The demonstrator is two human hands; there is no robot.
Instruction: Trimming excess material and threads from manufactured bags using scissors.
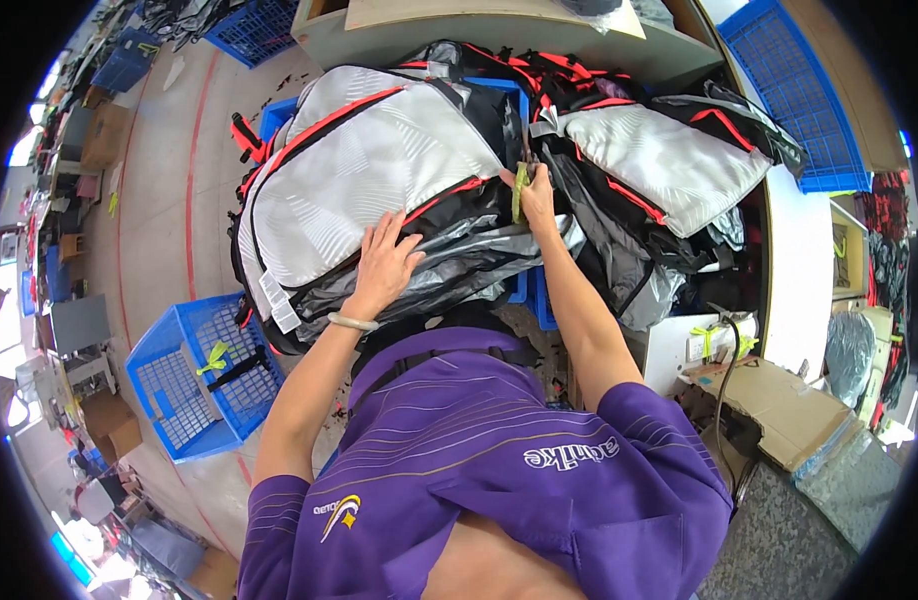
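A large pale grey and white bag panel with black and red-orange trim (379, 150) lies on a heap of dark bag pieces in front of me. My left hand (384, 265) rests on its lower edge, fingers spread, holding nothing. At the panel's right corner my right hand (537, 198) is closed around what look like scissors with a yellow-green wrapped handle (520, 193). Their dark tip points away from me, and the fingers partly cover them. To the right lies a second pale bag with red trim (659, 160), on more dark fabric.
Blue plastic crates stand at the left (184, 425), far left and upper right; another lies beneath the bags. A wooden bench (429, 45) borders the far side. On the right are a white surface (797, 270), a flattened cardboard box (779, 405) and a hanging cable (724, 400).
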